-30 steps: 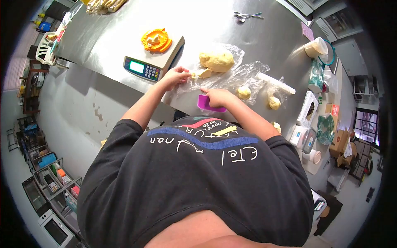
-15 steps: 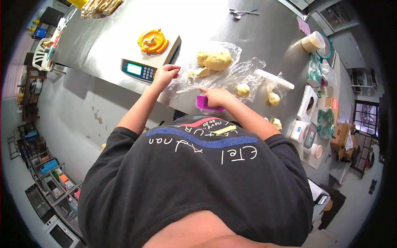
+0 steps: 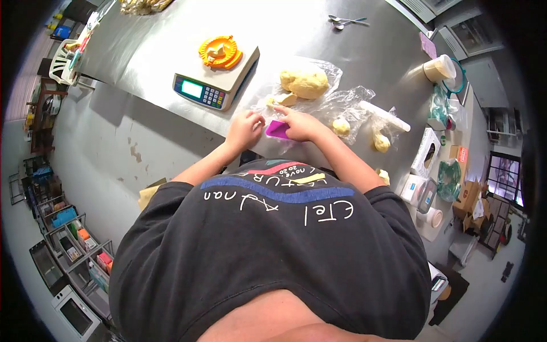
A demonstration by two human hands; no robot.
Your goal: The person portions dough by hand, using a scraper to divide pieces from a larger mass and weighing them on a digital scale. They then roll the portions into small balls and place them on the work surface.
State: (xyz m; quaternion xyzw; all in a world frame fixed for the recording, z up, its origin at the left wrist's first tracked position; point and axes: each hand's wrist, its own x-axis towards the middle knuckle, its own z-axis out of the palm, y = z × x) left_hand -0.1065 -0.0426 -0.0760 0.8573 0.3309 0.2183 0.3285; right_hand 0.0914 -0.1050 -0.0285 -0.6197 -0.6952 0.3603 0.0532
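Note:
My right hand (image 3: 302, 125) grips a purple dough scraper (image 3: 277, 130) low over the table's near edge. Its index finger points toward a small cut piece of dough (image 3: 286, 99), beside the large yellow dough lump (image 3: 306, 84) on plastic wrap (image 3: 330, 73). Left of the scraper, my left hand (image 3: 245, 132) has its fingers curled in; whatever they may hold is hidden. A digital scale (image 3: 239, 74) stands beyond that hand, carrying an orange dumpling mold (image 3: 229, 57) with a bit of dough in it.
Right of my right hand lie a dough ball (image 3: 341, 126), a white rolling pin (image 3: 387, 117) and a wrapped dough piece (image 3: 381, 142). Spoons (image 3: 345, 21) rest at the far side. A tub (image 3: 440, 69) and boxes line the right side of the metal table (image 3: 285, 34).
My left hand has drawn back from the scale toward the scraper, its fingers curling. My right hand has lifted and turned the scraper slightly. The whole view has shifted a little.

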